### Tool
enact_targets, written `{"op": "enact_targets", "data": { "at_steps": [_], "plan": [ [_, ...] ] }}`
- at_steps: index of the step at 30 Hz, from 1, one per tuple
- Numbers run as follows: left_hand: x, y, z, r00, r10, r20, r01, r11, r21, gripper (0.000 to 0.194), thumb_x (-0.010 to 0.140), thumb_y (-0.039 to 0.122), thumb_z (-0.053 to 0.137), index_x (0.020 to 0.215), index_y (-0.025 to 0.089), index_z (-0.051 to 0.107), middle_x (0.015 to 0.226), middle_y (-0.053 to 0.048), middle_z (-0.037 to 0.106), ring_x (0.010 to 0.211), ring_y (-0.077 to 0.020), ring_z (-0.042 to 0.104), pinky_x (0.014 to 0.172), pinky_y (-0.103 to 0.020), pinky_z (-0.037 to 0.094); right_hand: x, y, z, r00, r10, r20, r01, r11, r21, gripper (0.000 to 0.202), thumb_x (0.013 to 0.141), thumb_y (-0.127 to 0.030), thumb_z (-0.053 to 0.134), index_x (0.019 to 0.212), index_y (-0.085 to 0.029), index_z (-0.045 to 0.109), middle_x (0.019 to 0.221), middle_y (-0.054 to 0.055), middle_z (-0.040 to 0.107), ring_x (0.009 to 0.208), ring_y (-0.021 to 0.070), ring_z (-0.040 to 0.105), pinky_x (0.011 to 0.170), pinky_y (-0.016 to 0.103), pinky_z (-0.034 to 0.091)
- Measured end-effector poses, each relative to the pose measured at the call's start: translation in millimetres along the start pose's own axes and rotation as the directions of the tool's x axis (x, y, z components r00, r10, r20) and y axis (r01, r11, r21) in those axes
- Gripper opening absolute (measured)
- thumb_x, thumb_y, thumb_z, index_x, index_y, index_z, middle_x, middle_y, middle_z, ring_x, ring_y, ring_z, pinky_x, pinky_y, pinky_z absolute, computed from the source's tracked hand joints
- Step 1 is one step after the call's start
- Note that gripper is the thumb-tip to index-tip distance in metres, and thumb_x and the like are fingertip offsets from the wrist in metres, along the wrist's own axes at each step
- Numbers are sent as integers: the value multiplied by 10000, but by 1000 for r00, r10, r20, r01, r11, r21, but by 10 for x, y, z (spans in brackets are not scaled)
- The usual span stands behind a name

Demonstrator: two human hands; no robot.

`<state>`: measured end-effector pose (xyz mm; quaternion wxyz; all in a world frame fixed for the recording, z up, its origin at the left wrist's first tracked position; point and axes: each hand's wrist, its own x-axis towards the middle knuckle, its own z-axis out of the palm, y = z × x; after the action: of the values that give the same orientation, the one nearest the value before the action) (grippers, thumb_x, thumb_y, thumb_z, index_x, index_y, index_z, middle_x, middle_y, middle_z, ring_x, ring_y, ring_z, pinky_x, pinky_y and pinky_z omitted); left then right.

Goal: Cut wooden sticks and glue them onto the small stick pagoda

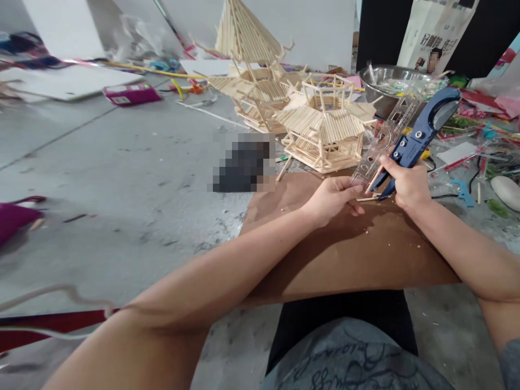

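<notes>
In the head view, I take the brown board [337, 254] as my landmark. Above its right part, the left hand [331, 200] pinches the end of a clear ruler [368, 157], and the right hand [410, 184] grasps a blue cutter [424, 130] together with a thin wooden stick [374, 179]. Just beyond the board's far edge stands a stick-built pavilion [325, 130], with a taller stick tower [254, 70] behind it to the left. I see a pixelated dark object [244, 165] near the board's far left corner. Beyond its right side, a metal bowl [379, 89] sits partly hidden behind the ruler and cutter.
</notes>
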<state>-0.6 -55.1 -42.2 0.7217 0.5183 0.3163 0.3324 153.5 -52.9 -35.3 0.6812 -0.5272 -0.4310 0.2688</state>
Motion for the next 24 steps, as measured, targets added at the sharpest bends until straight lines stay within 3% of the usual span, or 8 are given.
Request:
{"op": "enact_targets", "data": {
  "at_steps": [4,15,24],
  "plan": [
    [-5,9,3,999,-37,37,39,999,-36,130,761,204,598,828,93,585,811,-87,687,480,-113,624,449,-209,489,5,-8,4,1000,12,22,-12,1000,21,249,550,-303,710,667,-217,508,592,-37,529,492,118,505,535,320,482],
    [-8,25,-12,994,-73,79,79,994,-74,136,761,205,604,827,93,565,802,-82,690,492,-104,626,459,-191,494,-36,-15,3,995,-67,75,74,992,-100,280,576,-402,699,655,-221,501,598,-29,548,540,127,522,598,317,482],
    [-27,56,-39,983,-104,148,125,983,-137,133,762,124,544,883,94,591,861,-107,700,502,-129,640,455,-218,498,-45,-42,-4,997,-29,71,42,982,-183,247,610,-393,674,680,-236,497,647,-3,584,617,166,565,649,345,493]
  ]
}}
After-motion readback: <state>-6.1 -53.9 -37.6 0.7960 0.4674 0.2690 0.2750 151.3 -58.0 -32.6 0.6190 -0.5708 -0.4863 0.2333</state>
